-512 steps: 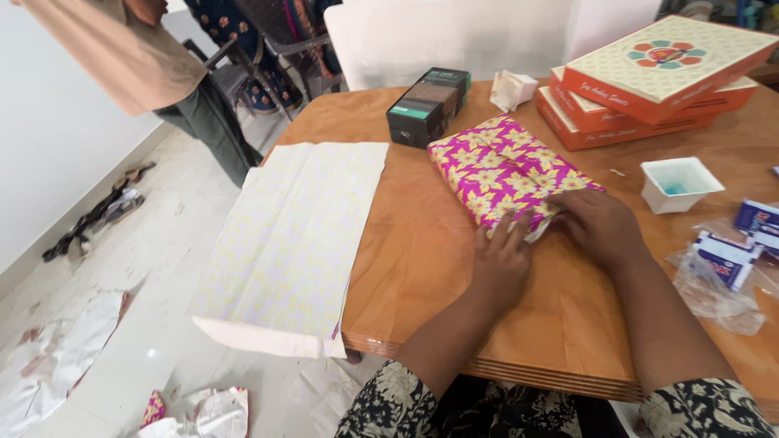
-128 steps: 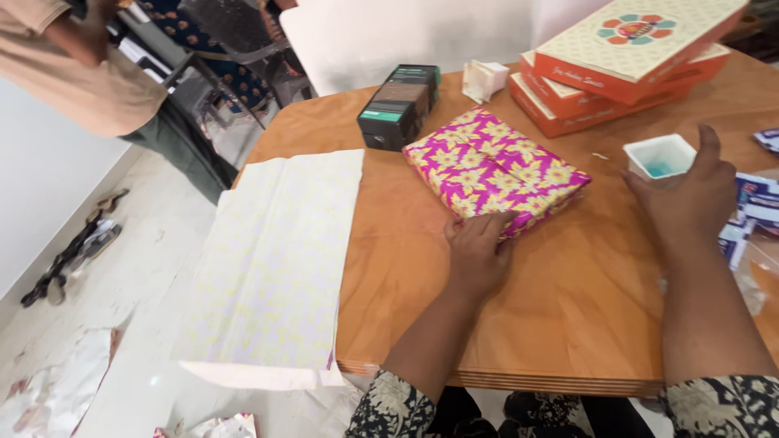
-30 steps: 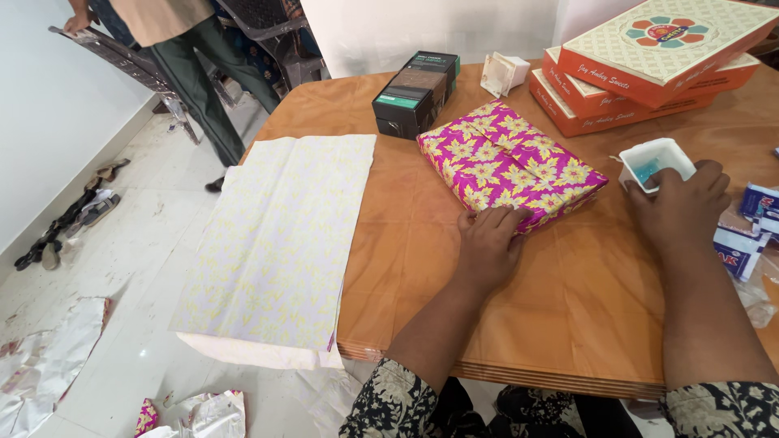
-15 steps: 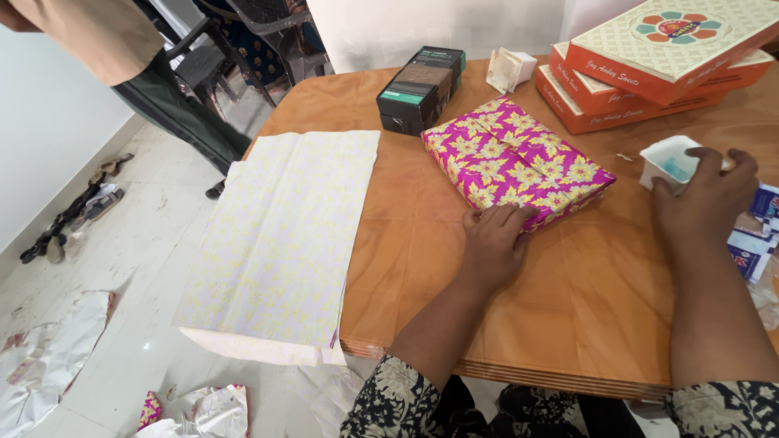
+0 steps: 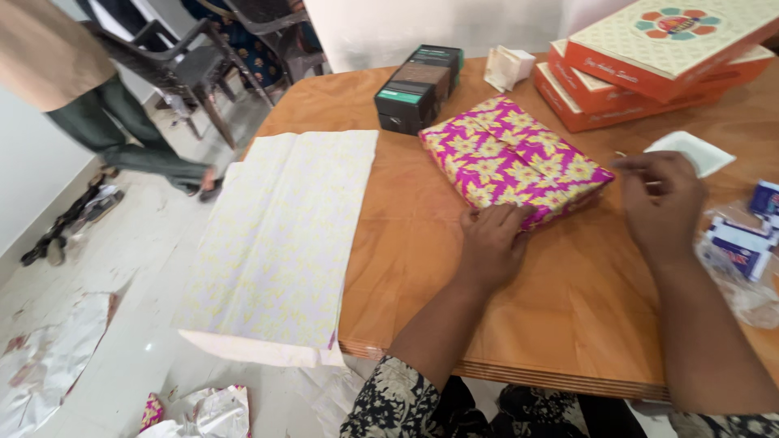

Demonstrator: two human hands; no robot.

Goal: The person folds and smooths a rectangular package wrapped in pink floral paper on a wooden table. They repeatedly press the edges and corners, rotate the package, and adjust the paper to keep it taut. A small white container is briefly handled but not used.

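A box wrapped in pink paper with yellow flowers (image 5: 511,158) lies on the wooden table (image 5: 487,324). My left hand (image 5: 491,243) presses flat on the folded flap at the box's near end. My right hand (image 5: 665,203) hovers just right of the box, thumb and fingers pinched on something small and pale that I cannot name. Behind that hand stands a small white square dish (image 5: 698,152).
A pale flowered paper sheet (image 5: 284,235) overhangs the table's left edge. At the back are a black carton (image 5: 418,89), a small white holder (image 5: 507,66) and stacked orange boxes (image 5: 641,73). Plastic packets (image 5: 734,247) lie right. A person (image 5: 73,89) walks past chairs (image 5: 178,57); paper scraps (image 5: 49,357) litter the floor.
My right hand has left the white dish and moved left toward the wrapped box with its fingers pinched. My left hand stays on the flap. The person at the left has walked on.
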